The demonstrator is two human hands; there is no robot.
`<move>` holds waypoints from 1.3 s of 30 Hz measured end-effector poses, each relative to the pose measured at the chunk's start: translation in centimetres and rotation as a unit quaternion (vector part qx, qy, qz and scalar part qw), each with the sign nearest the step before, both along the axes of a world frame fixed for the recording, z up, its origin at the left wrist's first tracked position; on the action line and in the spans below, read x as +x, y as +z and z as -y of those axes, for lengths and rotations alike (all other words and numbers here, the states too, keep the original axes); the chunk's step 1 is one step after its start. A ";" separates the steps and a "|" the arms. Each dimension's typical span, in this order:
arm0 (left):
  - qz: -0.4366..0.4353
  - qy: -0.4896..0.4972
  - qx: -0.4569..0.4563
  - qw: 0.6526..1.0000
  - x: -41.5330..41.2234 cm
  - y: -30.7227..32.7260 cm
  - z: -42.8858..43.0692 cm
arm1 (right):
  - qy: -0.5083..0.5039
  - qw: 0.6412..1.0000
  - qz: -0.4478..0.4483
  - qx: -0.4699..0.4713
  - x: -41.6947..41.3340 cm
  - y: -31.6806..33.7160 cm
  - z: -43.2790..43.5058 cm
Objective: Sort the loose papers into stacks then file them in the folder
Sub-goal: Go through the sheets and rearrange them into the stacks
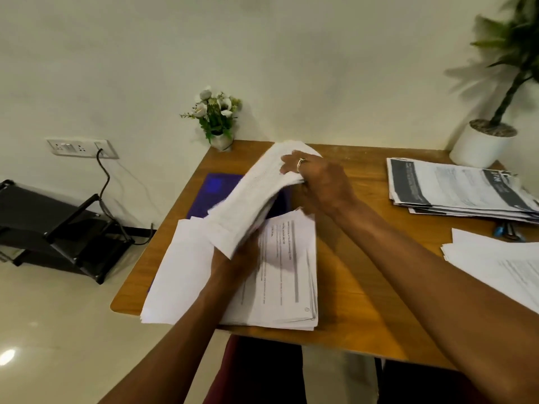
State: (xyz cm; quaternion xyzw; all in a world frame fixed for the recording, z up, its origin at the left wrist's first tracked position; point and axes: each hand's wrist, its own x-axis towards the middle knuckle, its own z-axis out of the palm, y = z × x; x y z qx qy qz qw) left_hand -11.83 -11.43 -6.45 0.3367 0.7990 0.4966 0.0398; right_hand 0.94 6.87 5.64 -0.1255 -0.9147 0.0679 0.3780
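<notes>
Paper bundle is gripped by left hand nearer, right hand farther.

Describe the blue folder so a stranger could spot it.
On the wooden table, look to the far left corner by the small white flower pot. The flat blue folder lies there, partly under white papers. Unlike every stack nearby, it is deep blue.

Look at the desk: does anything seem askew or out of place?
The white stack beneath the held bundle is splayed, one corner poking past the table's near edge; the dark-printed stack at the right is fanned unevenly.
</notes>
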 end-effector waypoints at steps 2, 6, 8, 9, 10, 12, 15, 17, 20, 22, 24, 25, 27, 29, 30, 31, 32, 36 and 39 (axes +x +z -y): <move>0.025 -0.073 0.033 0.997 -0.2 -0.6 1.6 | 0.025 0.998 -0.058 -0.026 3.9 0.8 0.7; -0.158 -0.354 -0.030 0.921 -0.7 1.4 -0.4 | 0.059 0.988 -0.060 -0.127 11.7 1.2 1.0; -0.075 -0.161 -0.040 0.983 -1.1 2.2 -1.5 | 0.062 0.978 -0.038 -0.198 15.4 0.9 1.7; -0.023 -0.152 0.021 0.988 -0.9 3.0 -1.8 | 0.057 0.975 -0.034 -0.211 16.8 0.5 2.2; 0.043 -0.191 0.045 0.980 -0.4 3.4 -1.9 | 0.053 0.975 -0.037 -0.213 18.1 0.3 2.5; 0.161 -0.270 -0.006 0.949 1.4 5.4 -3.1 | 0.051 0.975 -0.055 -0.208 19.8 -0.3 2.8; 0.170 -0.276 -0.103 0.940 5.3 8.1 -5.2 | 0.033 0.951 -0.076 -0.296 20.8 0.4 1.6; 0.222 -0.321 -0.076 0.918 8.1 8.3 -6.0 | 0.022 0.955 -0.079 -0.286 21.2 0.2 1.2; 0.360 -0.337 0.013 0.870 9.6 7.7 -6.6 | 0.013 0.976 -0.102 -0.190 22.4 -1.5 0.8; 0.361 -0.302 0.028 0.882 9.9 7.4 -6.8 | -0.022 0.946 -0.127 -0.298 22.8 -1.6 0.3; 0.359 -0.274 0.026 0.892 10.0 6.7 -6.9 | -0.069 0.880 -0.160 -0.441 22.9 -2.1 -0.3; 0.352 -0.263 0.026 0.898 10.1 6.3 -7.0 | -0.100 0.852 -0.168 -0.486 22.8 -2.4 -0.5; 0.343 -0.247 0.023 0.906 10.2 5.3 -7.1 | -0.154 0.804 -0.159 -0.552 23.0 -3.4 -0.9; 0.308 -0.242 0.007 0.920 10.7 4.6 -6.9 | -0.112 0.711 -0.189 -0.668 22.9 -4.1 -1.1; 0.284 -0.243 0.000 0.927 11.0 4.1 -6.8 | -0.097 0.678 -0.204 -0.699 23.0 -4.5 -0.9; 0.266 -0.247 -0.002 0.932 11.2 3.7 -6.6 | -0.089 0.666 -0.210 -0.710 22.8 -4.7 -0.9; 0.251 -0.249 -0.003 0.935 11.4 3.4 -6.5 | -0.106 0.684 -0.204 -0.693 22.7 -5.2 -0.8; 0.236 -0.276 -0.003 0.932 11.0 2.4 -6.1 | -0.173 0.735 -0.207 -0.622 22.0 -7.9 -0.3; 0.282 -0.278 -0.001 0.918 10.3 2.2 -6.3 | -0.168 0.718 -0.213 -0.641 22.0 -9.5 -0.7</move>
